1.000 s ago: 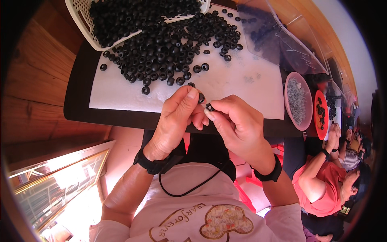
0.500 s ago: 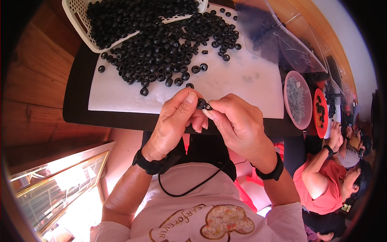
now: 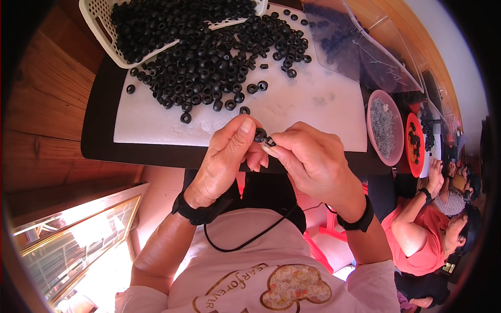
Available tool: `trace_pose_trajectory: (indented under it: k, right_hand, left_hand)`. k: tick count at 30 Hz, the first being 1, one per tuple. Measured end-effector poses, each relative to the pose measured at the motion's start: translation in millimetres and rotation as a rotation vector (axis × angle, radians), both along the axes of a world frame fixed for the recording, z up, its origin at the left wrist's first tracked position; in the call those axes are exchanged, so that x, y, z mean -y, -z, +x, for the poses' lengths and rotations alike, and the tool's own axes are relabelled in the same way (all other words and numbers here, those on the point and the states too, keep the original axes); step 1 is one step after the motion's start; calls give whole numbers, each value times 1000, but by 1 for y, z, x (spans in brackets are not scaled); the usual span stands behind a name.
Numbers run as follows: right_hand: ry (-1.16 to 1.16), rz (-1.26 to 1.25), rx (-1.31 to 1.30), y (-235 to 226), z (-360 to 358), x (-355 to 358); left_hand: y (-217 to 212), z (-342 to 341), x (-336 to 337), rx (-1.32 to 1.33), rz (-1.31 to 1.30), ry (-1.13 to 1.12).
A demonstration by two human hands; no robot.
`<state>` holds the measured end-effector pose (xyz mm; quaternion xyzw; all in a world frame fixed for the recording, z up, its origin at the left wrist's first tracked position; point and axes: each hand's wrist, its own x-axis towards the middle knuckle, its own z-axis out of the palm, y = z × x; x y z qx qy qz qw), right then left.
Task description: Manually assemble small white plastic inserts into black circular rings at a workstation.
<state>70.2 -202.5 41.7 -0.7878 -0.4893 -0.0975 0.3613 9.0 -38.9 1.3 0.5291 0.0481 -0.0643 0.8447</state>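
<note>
Just past the table's near edge, my two hands meet over my lap. My left hand [image 3: 223,159] pinches a round black ring-shaped part [image 3: 260,135] with a hole through it. Thumb and fingertips of my right hand [image 3: 314,159] hold a smaller black piece [image 3: 270,141] right beside the ring; whether the two touch I cannot tell. Behind my hands, a large heap of similar black rings [image 3: 201,73] spreads over a white sheet [image 3: 313,122]. One loose ring [image 3: 245,110] lies closest to my left hand.
A white perforated basket [image 3: 102,36] full of black rings lies at the back left. Clear plastic bins [image 3: 386,62] stand at the back right. A pink bowl [image 3: 400,135] holds small pale pieces; a red-orange tray [image 3: 420,167] holds black parts. A co-worker in red [image 3: 420,248] sits at right.
My right hand and wrist have shifted slightly to the right, and the small piece sits a little farther from the ring. My left hand stays nearly still.
</note>
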Motion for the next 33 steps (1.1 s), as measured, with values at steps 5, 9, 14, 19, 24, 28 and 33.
trace_pose_trajectory:
  k: [5, 9, 14, 19, 24, 28, 33]
  right_hand:
    - [2, -33, 6, -4, -1, 0]
    - [7, -31, 9, -5, -1, 0]
    - [-7, -27, 14, -1, 0, 0]
    - [-4, -49, 18, -1, 0, -1]
    - [-14, -53, 46, 1, 1, -1]
    - [-10, -35, 47, 0, 0, -2]
    - [-6, -35, 55, -1, 1, -3]
  left_hand:
    - [-1, 0, 1, -5, 9, -16]
    - [-1, 0, 1, -13, 24, -26]
    - [0, 0, 2, -12, 45, -36]
    - [0, -1, 4, 10, 47, -44]
    - [-1, 0, 4, -4, 55, -53]
    - [-2, 0, 3, 9, 78, -53]
    - [1, 0, 4, 27, 91, -53]
